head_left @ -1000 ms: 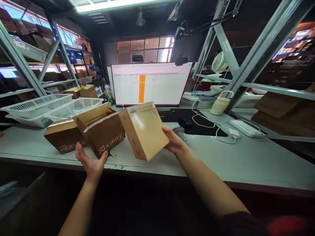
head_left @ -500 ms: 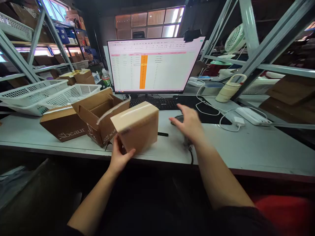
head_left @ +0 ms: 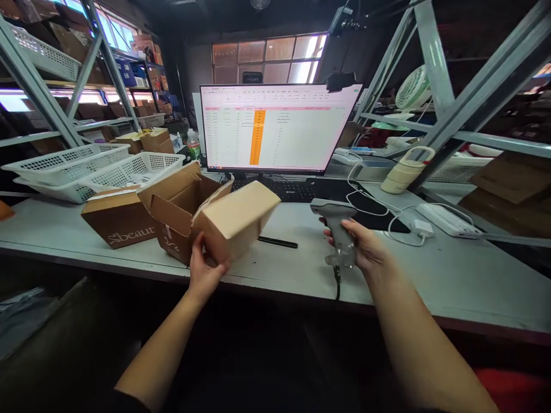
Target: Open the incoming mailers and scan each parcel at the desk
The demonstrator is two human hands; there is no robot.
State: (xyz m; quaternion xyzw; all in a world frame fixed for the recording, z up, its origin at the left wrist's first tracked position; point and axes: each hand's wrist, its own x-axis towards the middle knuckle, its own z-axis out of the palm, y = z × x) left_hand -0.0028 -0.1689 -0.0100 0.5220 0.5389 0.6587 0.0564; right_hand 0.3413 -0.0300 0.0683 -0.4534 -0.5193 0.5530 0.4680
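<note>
My left hand [head_left: 206, 273] grips the near lower corner of a plain tan box [head_left: 237, 221], holding it tilted above the front edge of the white table [head_left: 451, 275]. My right hand [head_left: 364, 248] is wrapped round the handle of a grey barcode scanner [head_left: 336, 228], lifted off the table, its head turned toward the box. The scanner's cable hangs down over the table edge. A black pen [head_left: 278, 242] lies on the table between the box and the scanner.
An open brown carton [head_left: 176, 212] and a shut one marked "Sbeaut" [head_left: 118, 221] stand left of the box. White mesh baskets [head_left: 99, 172] sit behind them. A monitor [head_left: 275, 127] showing a spreadsheet, a keyboard [head_left: 293, 189], cables and metal shelving frames surround the table.
The tan box passed from my right hand to my left. My right hand reached to the table and picked up the scanner, which now points at the box.
</note>
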